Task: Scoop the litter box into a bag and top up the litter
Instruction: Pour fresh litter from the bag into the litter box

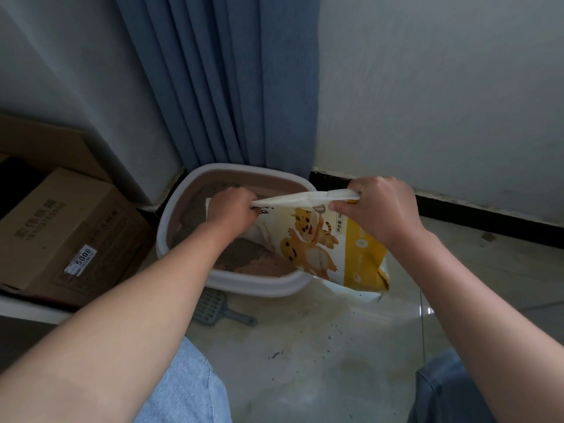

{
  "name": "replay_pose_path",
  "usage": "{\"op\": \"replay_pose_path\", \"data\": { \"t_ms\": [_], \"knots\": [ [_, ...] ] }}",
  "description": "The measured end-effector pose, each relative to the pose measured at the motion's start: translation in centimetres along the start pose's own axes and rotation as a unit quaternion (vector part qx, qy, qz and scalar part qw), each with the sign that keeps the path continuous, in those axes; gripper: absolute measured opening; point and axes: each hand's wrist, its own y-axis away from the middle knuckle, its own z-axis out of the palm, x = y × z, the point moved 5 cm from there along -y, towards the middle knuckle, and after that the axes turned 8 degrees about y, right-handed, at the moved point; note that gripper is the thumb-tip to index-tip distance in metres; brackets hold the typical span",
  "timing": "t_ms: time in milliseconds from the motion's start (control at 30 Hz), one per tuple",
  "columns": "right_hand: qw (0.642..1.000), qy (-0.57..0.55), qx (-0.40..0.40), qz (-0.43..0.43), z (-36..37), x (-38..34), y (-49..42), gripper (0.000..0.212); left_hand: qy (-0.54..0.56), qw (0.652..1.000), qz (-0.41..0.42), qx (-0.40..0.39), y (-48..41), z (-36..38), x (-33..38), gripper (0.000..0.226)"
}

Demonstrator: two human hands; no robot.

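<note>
A white-rimmed litter box [195,186] with brown inner walls sits on the floor against the blue curtain, grey-brown litter [244,254] inside. A white and yellow litter bag [323,239] printed with cartoon tigers stands at the box's right side, leaning over its rim. My left hand [232,209] grips the left end of the bag's top edge above the box. My right hand [378,206] grips the right end of that edge. A grey slotted scoop [213,309] lies on the floor in front of the box, partly hidden by my left forearm.
Cardboard boxes [61,227] are stacked at the left beside a wall corner. The blue curtain [232,87] hangs behind the box. Spilled litter grains [332,334] and stains dot the glossy tile floor. My knees in blue jeans [189,389] are at the bottom.
</note>
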Motion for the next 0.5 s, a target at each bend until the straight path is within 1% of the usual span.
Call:
{"op": "replay_pose_path", "data": {
  "t_ms": [100,167,267,333,500],
  "knots": [
    [1.0,-0.006,-0.007,0.021,0.4,1.0,-0.1,0.044,-0.005,1.0,0.007,0.002,-0.1,0.0,0.5,0.018],
    [0.999,-0.003,-0.013,0.036,0.7,1.9,0.0,0.045,-0.018,1.0,0.022,0.01,-0.1,0.0,1.1,0.013],
    [0.998,0.005,-0.024,0.053,1.6,3.3,0.6,0.044,-0.028,0.998,0.056,0.022,-0.3,0.1,2.0,0.015],
    [0.997,0.005,-0.036,0.064,2.6,4.3,1.3,0.045,-0.016,0.997,0.07,0.023,-0.4,0.2,2.5,0.015],
    [0.992,0.013,-0.094,0.086,5.9,6.9,3.1,0.044,-0.027,0.994,0.109,0.016,-0.4,0.8,4.6,0.011]
  ]
}}
